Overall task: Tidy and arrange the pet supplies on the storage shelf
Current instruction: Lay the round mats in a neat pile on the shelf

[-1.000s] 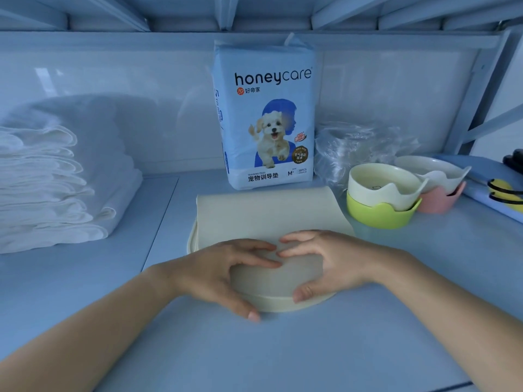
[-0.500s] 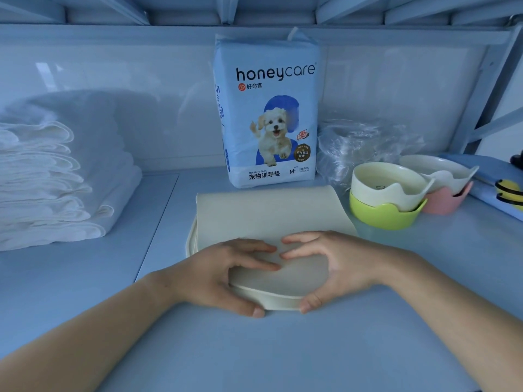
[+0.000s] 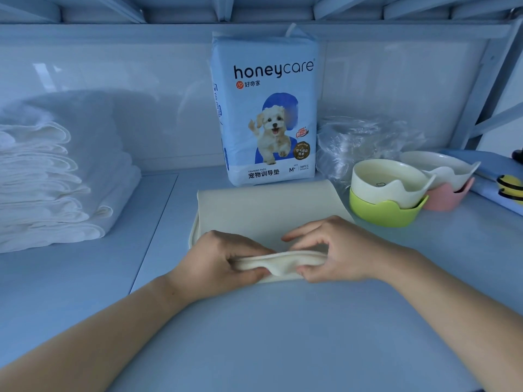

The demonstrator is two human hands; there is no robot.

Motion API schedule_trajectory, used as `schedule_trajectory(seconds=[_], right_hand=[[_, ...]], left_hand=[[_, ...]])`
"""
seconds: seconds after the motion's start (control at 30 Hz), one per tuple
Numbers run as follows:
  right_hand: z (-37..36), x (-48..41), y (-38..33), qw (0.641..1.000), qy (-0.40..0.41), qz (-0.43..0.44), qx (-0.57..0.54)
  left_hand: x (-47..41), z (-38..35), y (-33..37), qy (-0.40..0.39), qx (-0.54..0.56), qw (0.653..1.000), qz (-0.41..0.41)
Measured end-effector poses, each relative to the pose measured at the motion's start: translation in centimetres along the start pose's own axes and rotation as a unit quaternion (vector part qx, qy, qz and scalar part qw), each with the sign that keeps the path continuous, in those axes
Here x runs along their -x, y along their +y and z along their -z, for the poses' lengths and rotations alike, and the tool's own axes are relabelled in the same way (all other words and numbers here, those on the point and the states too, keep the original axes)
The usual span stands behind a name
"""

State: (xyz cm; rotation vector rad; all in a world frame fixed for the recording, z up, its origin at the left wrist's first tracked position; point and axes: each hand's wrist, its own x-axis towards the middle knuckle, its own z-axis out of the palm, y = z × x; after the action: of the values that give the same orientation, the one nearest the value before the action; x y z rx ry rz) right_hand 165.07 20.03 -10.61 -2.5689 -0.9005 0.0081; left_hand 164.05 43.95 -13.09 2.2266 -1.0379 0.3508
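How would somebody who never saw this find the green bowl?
Find the honeycare bag at the back of the shelf. Right of it sit two bowl stacks. The green bowl is the bottom of the nearer stack, under a cream bowl; the other stack rests on a pink bowl.

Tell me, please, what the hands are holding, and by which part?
The left hand and right hand both pinch the cream mat by its near edge.
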Motion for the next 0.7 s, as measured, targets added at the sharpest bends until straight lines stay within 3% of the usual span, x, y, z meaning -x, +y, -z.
schedule_trajectory(seconds=[0.07, 0.23, 0.33, 0.5, 0.6, 0.7], right_hand=[[0.2, -0.1, 0.1, 1.000, 0.020, -0.004, 0.003], [0.0, 0.3, 0.1, 1.000, -0.011, -0.010, -0.001], [0.0, 0.3, 0.4, 1.000, -0.011, -0.010, 0.003], [0.0, 0.2, 0.4, 1.000, 0.000, 0.003, -0.001], [0.1, 0.2, 0.3, 1.000, 0.002, 0.010, 0.003], [0.4, 0.3, 0.3, 1.000, -0.003, 0.011, 0.008]], left_hand=[[-0.2, 0.3, 0.2, -0.003, -0.005, 1.000, 0.016], [-0.1, 0.7, 0.0, -0.098, -0.003, 0.995, 0.035], [0.0, 0.7, 0.0, -0.098, -0.024, 0.994, 0.034], [-0.3, 1.4, 0.2, -0.159, -0.083, 0.983, -0.038], [-0.3, 1.8, -0.7, -0.129, -0.098, 0.985, -0.063], [-0.2, 2.6, -1.6, -0.046, -0.115, 0.989, -0.075]])
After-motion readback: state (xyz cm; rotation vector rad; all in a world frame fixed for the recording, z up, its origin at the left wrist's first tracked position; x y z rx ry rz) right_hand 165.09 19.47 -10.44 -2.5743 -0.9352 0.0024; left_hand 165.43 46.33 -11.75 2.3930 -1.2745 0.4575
